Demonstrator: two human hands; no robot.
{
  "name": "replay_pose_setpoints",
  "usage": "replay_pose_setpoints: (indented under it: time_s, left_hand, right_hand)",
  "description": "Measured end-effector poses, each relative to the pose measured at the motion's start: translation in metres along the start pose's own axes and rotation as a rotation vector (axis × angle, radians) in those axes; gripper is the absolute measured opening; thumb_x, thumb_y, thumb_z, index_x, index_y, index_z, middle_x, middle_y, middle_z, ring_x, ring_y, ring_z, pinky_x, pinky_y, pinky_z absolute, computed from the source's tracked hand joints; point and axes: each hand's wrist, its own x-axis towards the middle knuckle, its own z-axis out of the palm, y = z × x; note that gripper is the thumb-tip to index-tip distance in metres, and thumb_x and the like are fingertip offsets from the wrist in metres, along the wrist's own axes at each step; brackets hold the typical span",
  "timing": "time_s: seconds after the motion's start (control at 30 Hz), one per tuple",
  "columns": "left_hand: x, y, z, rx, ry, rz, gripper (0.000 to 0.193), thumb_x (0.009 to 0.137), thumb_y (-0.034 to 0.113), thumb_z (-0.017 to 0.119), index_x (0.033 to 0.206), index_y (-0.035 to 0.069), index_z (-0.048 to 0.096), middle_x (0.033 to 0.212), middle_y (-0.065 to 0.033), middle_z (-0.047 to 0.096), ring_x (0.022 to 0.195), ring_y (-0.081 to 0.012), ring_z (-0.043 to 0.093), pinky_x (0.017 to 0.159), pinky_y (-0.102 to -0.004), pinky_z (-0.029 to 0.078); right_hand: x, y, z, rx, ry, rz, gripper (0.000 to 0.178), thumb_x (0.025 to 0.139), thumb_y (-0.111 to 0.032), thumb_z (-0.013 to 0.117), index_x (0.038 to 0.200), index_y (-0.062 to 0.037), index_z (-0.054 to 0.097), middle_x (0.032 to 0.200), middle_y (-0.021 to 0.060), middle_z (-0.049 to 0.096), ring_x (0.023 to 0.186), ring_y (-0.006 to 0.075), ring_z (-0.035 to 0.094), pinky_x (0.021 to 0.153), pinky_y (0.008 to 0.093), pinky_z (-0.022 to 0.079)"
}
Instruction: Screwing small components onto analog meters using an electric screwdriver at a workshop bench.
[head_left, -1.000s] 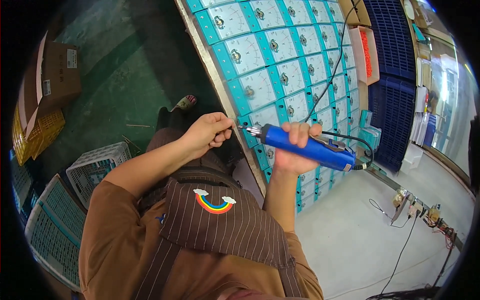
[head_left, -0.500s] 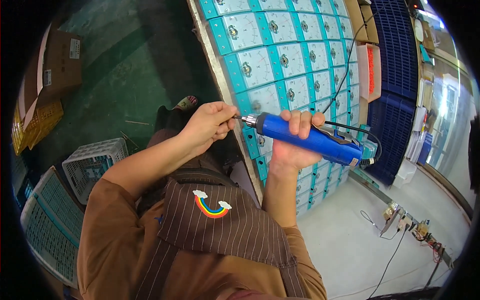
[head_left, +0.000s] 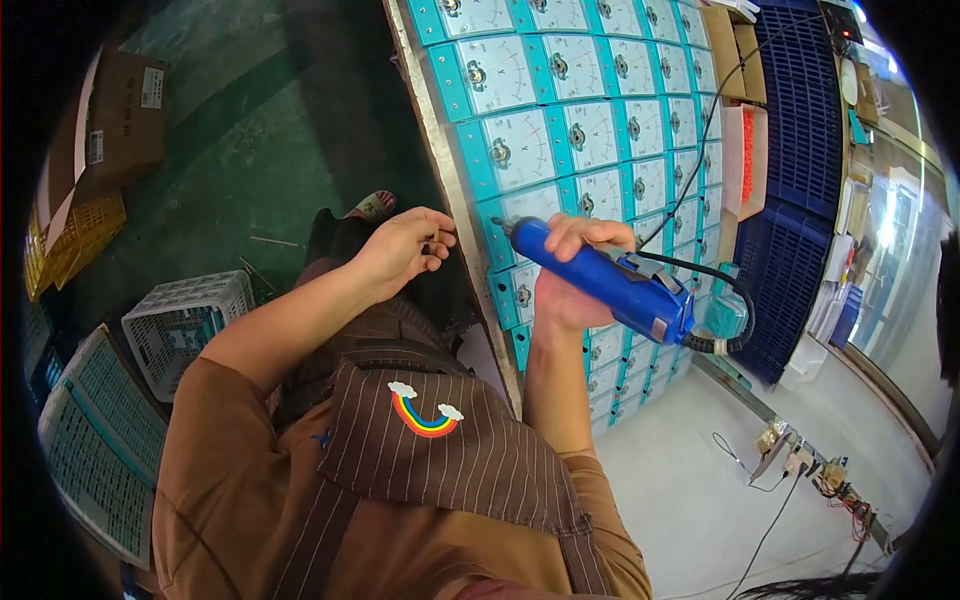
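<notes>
My right hand [head_left: 572,285] is wrapped round a blue electric screwdriver [head_left: 610,283]. The tool lies aslant over the panel meters, its tip toward the left and its black cord end at the lower right. Its bit end is over a meter near the table's left edge; the hand and tool hide part of that row. To the left, my left hand [head_left: 408,255] hovers beside the table edge with its fingers curled in, apart from the tool. Whatever the fingers may hold is hidden. Rows of white-faced panel meters [head_left: 520,148] with teal frames cover the table.
Beyond the meters stand a box of red parts [head_left: 746,160] and dark blue crates [head_left: 793,130]. A black cord [head_left: 690,180] runs across the meters. On the floor at left are a white crate [head_left: 190,310] and a cardboard box [head_left: 125,110].
The screwdriver's tip has parted from my left hand's fingers and swung over the meters. My left hand has drawn back slightly to the left and loosened its pinch.
</notes>
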Motion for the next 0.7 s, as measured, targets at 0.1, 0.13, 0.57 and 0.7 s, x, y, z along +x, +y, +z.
replay_pose_setpoints:
  time_s: [0.1,0.13,0.57,0.7]
  left_hand:
    - [0.000,-0.002,-0.010,0.085,-0.077,-0.004,0.014,0.090,0.008,0.042,0.098,0.002,0.052,0.082,-0.0055,0.055,0.065,-0.0076,0.048,0.053,-0.0195,0.037]
    - [-0.001,-0.001,-0.010,0.083,-0.076,-0.002,0.014,0.090,0.008,0.042,0.098,0.002,0.052,0.082,-0.0055,0.055,0.065,-0.0076,0.048,0.053,-0.0195,0.037]
    - [-0.010,0.013,0.007,0.271,-0.142,0.011,0.019,0.090,0.019,0.052,0.092,0.001,0.058,0.069,-0.0001,0.053,0.048,-0.0026,0.039,0.041,-0.0160,0.026]
    - [-0.006,0.017,0.029,0.254,-0.192,0.006,0.018,0.090,0.020,0.053,0.090,0.002,0.056,0.063,0.0005,0.051,0.045,-0.0019,0.036,0.040,-0.0163,0.024]
  right_hand:
    - [0.001,0.009,0.001,0.006,0.011,-0.002,0.060,0.082,-0.061,0.033,0.086,-0.0042,0.051,0.064,0.0093,0.055,0.061,0.0203,0.050,0.066,0.0341,0.035]
    - [0.002,0.011,0.003,-0.009,0.004,-0.018,0.058,0.085,-0.059,0.031,0.084,-0.0036,0.049,0.062,0.0101,0.055,0.058,0.0203,0.051,0.063,0.0332,0.037]
    - [0.003,0.007,-0.002,0.060,0.175,-0.062,0.062,0.081,-0.065,0.034,0.084,-0.0047,0.049,0.060,0.0091,0.054,0.058,0.0202,0.050,0.065,0.0355,0.041]
    - [0.007,-0.036,-0.019,0.390,0.280,0.060,0.048,0.086,-0.053,0.037,0.086,-0.0072,0.051,0.059,0.0061,0.051,0.058,0.0189,0.047,0.070,0.0373,0.040]
